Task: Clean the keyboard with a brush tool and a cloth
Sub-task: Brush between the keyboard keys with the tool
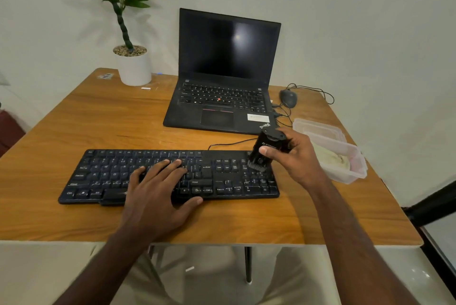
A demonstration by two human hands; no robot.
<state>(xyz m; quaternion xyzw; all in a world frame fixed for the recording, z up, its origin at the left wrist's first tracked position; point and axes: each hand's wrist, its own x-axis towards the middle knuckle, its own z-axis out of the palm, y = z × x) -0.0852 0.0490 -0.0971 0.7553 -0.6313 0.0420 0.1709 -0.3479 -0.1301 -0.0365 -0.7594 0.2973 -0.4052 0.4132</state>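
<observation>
My left hand (158, 188) lies flat, steadying the keyboard (170, 176) at six o'clock on the table (74, 119). My right hand (293, 156) grips the brush tool (266, 151), bristles on the numpad at three o'clock. I judge brushing underway; the cloth (333, 156) waits untouched in its plastic container (345, 171).

My left hand (158, 188) lies flat across the middle of the keyboard (229, 176), blocking those keys, while my right hand (293, 156) holds the brush (265, 150) over the number pad. The laptop (222, 97) stands close behind, and a tub (345, 169) sits just right of my right hand. Bare table (74, 119) lies open to the left and along the near edge.
</observation>
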